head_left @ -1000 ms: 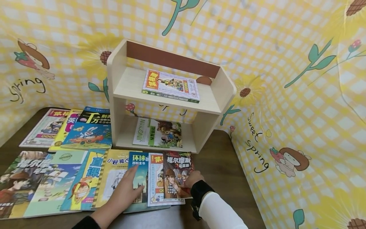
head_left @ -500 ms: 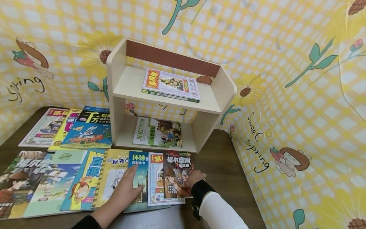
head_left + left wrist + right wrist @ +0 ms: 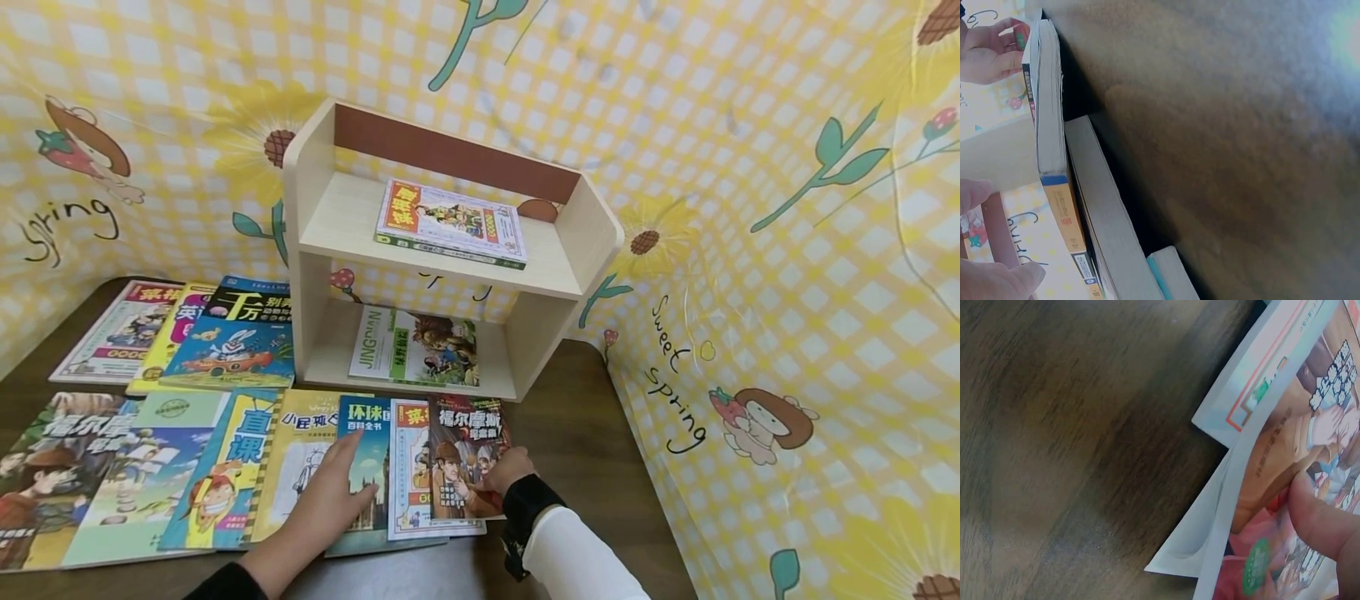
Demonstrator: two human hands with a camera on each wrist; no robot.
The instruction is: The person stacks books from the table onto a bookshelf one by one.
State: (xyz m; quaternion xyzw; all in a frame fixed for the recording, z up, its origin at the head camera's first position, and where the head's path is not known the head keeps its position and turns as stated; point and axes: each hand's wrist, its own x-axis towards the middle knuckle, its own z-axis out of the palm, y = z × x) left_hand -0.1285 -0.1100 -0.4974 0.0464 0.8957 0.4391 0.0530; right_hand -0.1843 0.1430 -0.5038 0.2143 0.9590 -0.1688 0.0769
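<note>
My right hand (image 3: 512, 472) pinches the right edge of a dark brown comic-style book (image 3: 465, 433), its thumb (image 3: 1319, 519) lying on the cover in the right wrist view. That book overlaps a white-bordered book (image 3: 405, 500) with a red title corner. To the left, my left hand (image 3: 330, 493) hovers over or rests on a teal book (image 3: 363, 417) and a yellow spiral-patterned book (image 3: 300, 425); contact cannot be told. Its thumb (image 3: 1004, 278) stands apart from the fingers, with nothing between them. The left wrist view also shows book page edges (image 3: 1050, 106) near the table.
A two-tier pale wooden shelf (image 3: 322, 317) stands behind. Stacked books (image 3: 450, 223) lie flat on its upper board, and a green-and-white book (image 3: 412, 346) below. More overlapping books (image 3: 112, 483) cover the dark table (image 3: 592, 450) at left. A yellow checked cloth (image 3: 720, 250) hangs around.
</note>
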